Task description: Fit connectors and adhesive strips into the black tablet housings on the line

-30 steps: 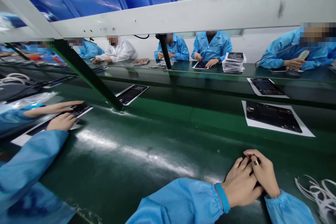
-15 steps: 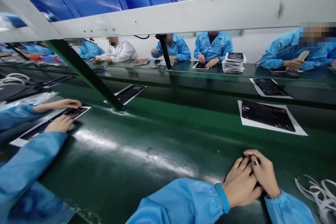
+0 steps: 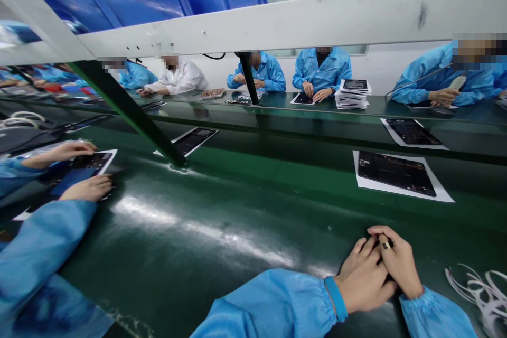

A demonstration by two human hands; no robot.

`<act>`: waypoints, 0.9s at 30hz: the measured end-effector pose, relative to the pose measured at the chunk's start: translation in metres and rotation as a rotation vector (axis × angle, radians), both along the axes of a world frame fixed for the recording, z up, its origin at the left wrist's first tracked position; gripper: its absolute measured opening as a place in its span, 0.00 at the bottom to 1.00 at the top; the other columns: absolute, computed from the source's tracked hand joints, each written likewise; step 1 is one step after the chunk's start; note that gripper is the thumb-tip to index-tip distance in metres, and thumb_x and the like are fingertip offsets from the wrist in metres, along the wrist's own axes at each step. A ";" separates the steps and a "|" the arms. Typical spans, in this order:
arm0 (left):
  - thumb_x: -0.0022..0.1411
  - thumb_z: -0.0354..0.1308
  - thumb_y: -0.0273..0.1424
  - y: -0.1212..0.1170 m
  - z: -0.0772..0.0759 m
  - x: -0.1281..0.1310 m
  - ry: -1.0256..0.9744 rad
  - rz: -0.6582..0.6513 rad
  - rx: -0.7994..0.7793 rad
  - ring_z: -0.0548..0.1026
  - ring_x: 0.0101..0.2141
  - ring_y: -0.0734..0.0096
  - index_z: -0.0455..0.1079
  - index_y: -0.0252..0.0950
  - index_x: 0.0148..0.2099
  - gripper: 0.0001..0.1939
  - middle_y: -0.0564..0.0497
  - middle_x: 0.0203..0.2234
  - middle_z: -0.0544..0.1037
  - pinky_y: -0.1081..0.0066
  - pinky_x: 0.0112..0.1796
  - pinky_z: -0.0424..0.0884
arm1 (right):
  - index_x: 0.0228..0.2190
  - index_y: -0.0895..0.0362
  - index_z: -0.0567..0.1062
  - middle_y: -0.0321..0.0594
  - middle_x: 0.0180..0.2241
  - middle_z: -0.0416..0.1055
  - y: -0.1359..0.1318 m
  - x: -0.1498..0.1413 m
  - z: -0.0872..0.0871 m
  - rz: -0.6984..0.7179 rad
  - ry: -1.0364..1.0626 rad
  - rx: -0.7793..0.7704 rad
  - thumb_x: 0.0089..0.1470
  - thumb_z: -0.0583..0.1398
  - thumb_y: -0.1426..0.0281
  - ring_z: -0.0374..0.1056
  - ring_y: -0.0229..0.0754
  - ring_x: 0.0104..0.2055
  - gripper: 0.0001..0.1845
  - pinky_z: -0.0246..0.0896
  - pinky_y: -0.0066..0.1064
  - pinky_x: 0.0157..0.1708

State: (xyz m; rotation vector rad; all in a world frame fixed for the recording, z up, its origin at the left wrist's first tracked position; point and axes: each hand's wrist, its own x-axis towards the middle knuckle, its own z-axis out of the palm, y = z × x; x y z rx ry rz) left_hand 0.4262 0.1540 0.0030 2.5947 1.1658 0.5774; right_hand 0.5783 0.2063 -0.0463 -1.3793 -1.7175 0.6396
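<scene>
My left hand (image 3: pixel 362 277), with a blue band at its wrist, lies on the green work surface (image 3: pixel 237 285) with its fingers stretched forward. My right hand (image 3: pixel 400 261) rests across the left hand's fingers, its own fingers bent loosely over them; a ring with a dark mark is on one finger. Nothing shows in either hand, though some fingertips are hidden where the hands overlap. Beyond them, an open dark tablet housing (image 3: pixel 396 174) lies on a white sheet (image 3: pixel 446 194). Loose white strips (image 3: pixel 481 290) lie right of my right hand.
At left, a co-worker's hands (image 3: pixel 85 188) handle a dark tablet part on white paper. More tablet housings (image 3: pixel 414 132) lie further back. A slanted green post (image 3: pixel 130 111) and a white beam (image 3: pixel 277 24) cross the view. Several co-workers sit opposite, near a paper stack (image 3: pixel 352 96).
My hands stay still. The nearer right tablet housing has shifted left, the one behind it right. The neighbouring co-worker's hands have moved left with the tablet part.
</scene>
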 end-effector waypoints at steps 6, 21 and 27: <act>0.68 0.45 0.40 0.000 -0.001 0.000 -0.002 -0.004 -0.005 0.53 0.63 0.57 0.56 0.31 0.64 0.27 0.40 0.59 0.64 0.58 0.62 0.51 | 0.32 0.54 0.76 0.41 0.37 0.75 0.000 0.000 0.002 0.000 0.006 0.003 0.55 0.51 0.65 0.72 0.47 0.40 0.15 0.68 0.36 0.41; 0.68 0.44 0.41 0.000 0.001 0.000 -0.025 -0.006 -0.007 0.52 0.64 0.57 0.55 0.32 0.64 0.27 0.41 0.61 0.62 0.58 0.62 0.51 | 0.33 0.55 0.76 0.42 0.37 0.75 -0.001 -0.001 0.004 -0.012 0.021 0.002 0.55 0.51 0.65 0.71 0.47 0.41 0.15 0.67 0.37 0.43; 0.67 0.46 0.38 -0.002 0.005 -0.003 -0.042 -0.003 -0.043 0.54 0.63 0.59 0.54 0.34 0.65 0.26 0.44 0.63 0.59 0.58 0.62 0.53 | 0.34 0.56 0.74 0.46 0.45 0.70 -0.003 -0.008 0.014 -0.122 0.212 0.052 0.61 0.50 0.62 0.69 0.47 0.43 0.16 0.67 0.43 0.46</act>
